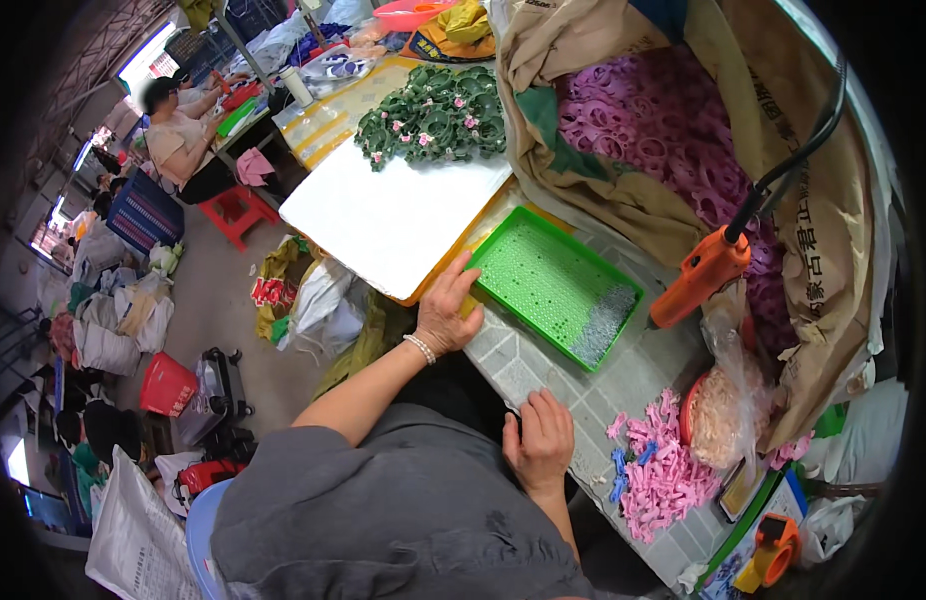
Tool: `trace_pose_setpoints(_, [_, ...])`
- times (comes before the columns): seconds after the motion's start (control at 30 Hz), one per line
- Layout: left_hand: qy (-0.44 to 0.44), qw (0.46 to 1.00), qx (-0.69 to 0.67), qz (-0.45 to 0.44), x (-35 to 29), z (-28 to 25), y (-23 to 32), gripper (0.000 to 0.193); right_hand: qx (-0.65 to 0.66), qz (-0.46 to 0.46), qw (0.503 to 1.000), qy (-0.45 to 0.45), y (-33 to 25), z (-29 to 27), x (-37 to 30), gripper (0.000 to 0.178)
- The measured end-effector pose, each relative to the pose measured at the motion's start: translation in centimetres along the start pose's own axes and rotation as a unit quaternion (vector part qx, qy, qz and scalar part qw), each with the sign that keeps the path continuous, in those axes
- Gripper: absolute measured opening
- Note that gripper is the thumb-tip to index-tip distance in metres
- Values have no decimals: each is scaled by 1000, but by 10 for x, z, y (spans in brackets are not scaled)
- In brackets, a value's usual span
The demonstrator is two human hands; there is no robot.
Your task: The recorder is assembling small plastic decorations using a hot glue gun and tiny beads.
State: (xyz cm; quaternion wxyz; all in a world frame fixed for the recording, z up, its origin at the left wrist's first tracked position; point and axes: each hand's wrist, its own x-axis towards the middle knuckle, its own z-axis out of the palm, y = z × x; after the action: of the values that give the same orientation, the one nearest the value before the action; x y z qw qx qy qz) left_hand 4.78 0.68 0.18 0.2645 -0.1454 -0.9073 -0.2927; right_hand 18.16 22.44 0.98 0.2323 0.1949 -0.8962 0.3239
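Note:
My left hand rests at the table's edge, beside the corner of a white board and the near-left end of a green tray. Its fingers are stretched out with the thumb apart, and I see nothing held. A heap of small grey-blue pieces lies at the tray's right end. My right hand lies on the table edge, fingers loosely bent, thumb apart, nothing visible in it. Just right of it is a pile of pink clip-like plastic pieces with a few blue ones.
Green artificial plants with pink flowers cover the board's far end. An orange electric screwdriver hangs from a cable beside a large sack of purple-pink parts. A red bowl with a plastic bag stands nearby. Another person sits far left.

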Motion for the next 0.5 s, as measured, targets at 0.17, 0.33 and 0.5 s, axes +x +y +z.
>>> trace_pose_setpoints(0.17, [5,1000,25,12,2,0,-2,51,40,10,999,11,1,-2,2,21])
trace_pose_setpoints(0.33, [10,999,28,14,1,-1,-3,50,55,15,998,12,-1,-4,3,21])
trace_pose_setpoints(0.5, [9,999,35,16,3,2,1,49,62,25,998,14,3,-3,1,21])
